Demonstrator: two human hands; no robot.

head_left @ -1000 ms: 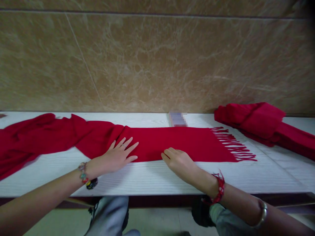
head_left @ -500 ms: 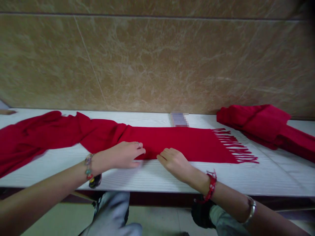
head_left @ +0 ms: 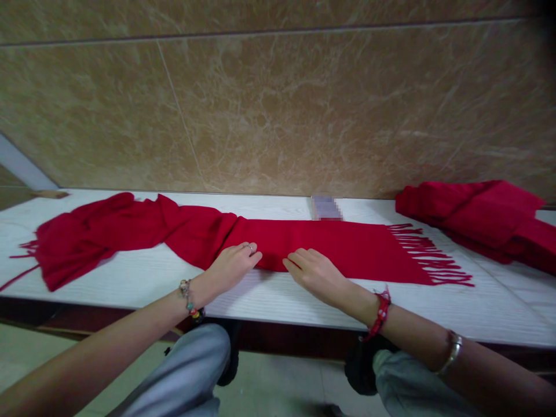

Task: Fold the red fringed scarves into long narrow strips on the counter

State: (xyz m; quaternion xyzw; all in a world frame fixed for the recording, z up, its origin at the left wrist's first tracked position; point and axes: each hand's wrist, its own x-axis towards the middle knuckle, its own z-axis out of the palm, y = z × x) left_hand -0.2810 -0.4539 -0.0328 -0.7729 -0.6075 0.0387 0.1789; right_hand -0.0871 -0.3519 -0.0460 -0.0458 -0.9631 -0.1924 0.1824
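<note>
Both hands at the near edge of a half-rumpled scarf

From my distant seat I have one view, the head camera. The red scarf (head_left: 351, 250) lies along the pale surface (head_left: 143, 286), smooth toward the right and bunched toward the left, with fringe (head_left: 430, 255) at both ends. My left hand (head_left: 234, 265) and right hand (head_left: 310, 272) sit at its near edge, a small gap between them. Each grip is curled inward, fingers drawn together; I cannot tell whether either has cloth pinched.

The rumpled left part worries me most: its folds could twist or set as creases if the smooth part is pulled against them. An uneven pull would skew the near edge. The beaded bracelet (head_left: 187, 298) or the red bracelet (head_left: 382, 313) could snag the cloth if a wrist drops low over it. A blurred-out small item (head_left: 326, 208) sits right by the far edge and could get dragged. The second red cloth (head_left: 469, 217), near the right fringe, could tangle with it if they meet.
</note>
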